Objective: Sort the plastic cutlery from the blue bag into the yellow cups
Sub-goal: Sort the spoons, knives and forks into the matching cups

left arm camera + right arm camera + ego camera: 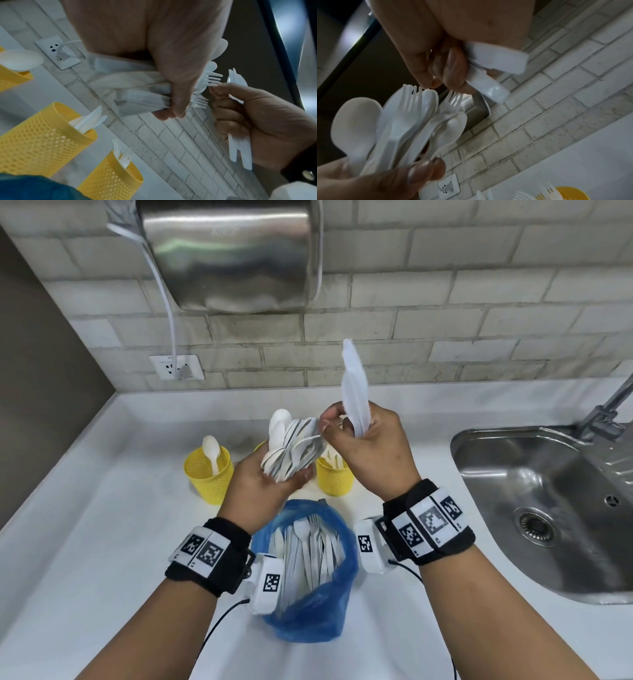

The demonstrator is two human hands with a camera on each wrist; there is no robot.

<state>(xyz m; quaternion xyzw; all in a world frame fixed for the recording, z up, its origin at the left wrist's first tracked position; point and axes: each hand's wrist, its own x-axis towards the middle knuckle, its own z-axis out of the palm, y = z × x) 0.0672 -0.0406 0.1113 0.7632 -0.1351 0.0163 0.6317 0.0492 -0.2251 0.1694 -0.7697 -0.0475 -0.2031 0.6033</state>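
Note:
My left hand (pixel 267 484) grips a bundle of mixed white cutlery (pixel 294 450) above the cups; spoons, forks and a knife fan out of it (pixel 402 121). My right hand (pixel 370 446) holds a few white knives (pixel 354 385) upright in its curled fingers, while its thumb and forefinger pinch at fork tines (pixel 211 79) in the bundle. The blue bag (pixel 308 611) stands open below my wrists with more cutlery inside. The left yellow cup (pixel 209 477) holds a spoon, the middle cup (pixel 39 139) knives, and the right cup (pixel 334 477) forks.
A steel sink (pixel 548 508) with a tap (pixel 609 405) lies to the right on the white counter (pixel 102 542). On the tiled back wall hang a hand dryer (pixel 233 251) and a socket (pixel 176 368) with its cable. A dark wall closes the left side.

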